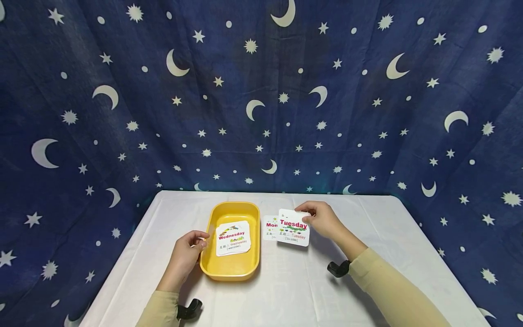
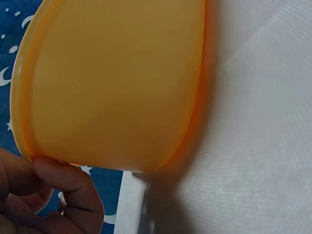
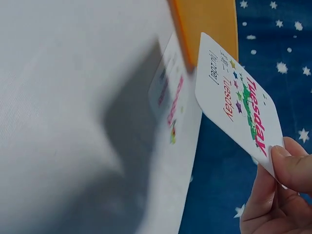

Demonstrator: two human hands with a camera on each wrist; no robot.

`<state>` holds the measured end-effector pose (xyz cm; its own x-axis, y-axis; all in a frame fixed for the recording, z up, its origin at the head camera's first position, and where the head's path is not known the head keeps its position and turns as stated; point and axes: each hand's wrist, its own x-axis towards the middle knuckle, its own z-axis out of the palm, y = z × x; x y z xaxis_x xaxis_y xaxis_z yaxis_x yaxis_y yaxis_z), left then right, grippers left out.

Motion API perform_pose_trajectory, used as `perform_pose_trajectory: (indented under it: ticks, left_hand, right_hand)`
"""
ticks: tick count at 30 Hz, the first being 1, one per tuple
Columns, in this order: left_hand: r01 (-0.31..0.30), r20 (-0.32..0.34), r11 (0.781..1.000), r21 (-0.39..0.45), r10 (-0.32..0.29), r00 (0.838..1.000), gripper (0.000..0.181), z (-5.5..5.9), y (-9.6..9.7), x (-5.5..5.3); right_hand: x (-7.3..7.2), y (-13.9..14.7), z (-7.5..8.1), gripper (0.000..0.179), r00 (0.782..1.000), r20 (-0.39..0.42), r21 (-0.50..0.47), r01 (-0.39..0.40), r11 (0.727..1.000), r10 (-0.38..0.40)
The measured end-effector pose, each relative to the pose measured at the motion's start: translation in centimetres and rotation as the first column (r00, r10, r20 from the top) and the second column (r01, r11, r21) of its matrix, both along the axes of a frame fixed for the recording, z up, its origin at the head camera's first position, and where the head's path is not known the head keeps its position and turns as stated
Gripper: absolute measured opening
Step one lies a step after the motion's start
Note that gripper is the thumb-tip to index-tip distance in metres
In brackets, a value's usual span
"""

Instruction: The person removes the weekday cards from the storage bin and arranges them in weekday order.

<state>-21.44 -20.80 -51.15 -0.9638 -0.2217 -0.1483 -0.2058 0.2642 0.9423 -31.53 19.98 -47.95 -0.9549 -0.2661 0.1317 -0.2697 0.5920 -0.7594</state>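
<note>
Between thumb and fingers my right hand (image 1: 324, 221) pinches the Tuesday flashcard (image 1: 293, 231) by its right edge. The right wrist view has this flashcard (image 3: 236, 97) raised over the table, tilted. Partly behind it in the head view lies the Monday flashcard (image 1: 270, 228), flat on the cloth. My left hand (image 1: 185, 256) holds the left rim of the yellow tray (image 1: 230, 271), thumb and finger meeting at the edge, as the left wrist view also shows at the tray wall (image 2: 117, 87). Inside the tray is a stack of flashcards (image 1: 233, 238) with Wednesday on top.
A white cloth (image 1: 294, 290) covers the table, whose far edge meets a dark blue curtain (image 1: 229, 127) with moons and stars. Black straps with a stub sit at both wrists (image 1: 338, 269). The tray stands left of the Monday flashcard.
</note>
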Motion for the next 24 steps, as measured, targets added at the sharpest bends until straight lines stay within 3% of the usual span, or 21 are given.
perform_pose_trajectory:
  ticks: [24]
  left_hand:
    - [-0.009, -0.002, 1.0, -0.008, 0.009, 1.0, 0.019, -0.3, -0.1, -0.1]
  right_hand:
    - [-2.9, 4.5, -2.3, 0.034, 0.992, 0.088, 0.111, 0.078, 0.991, -0.088]
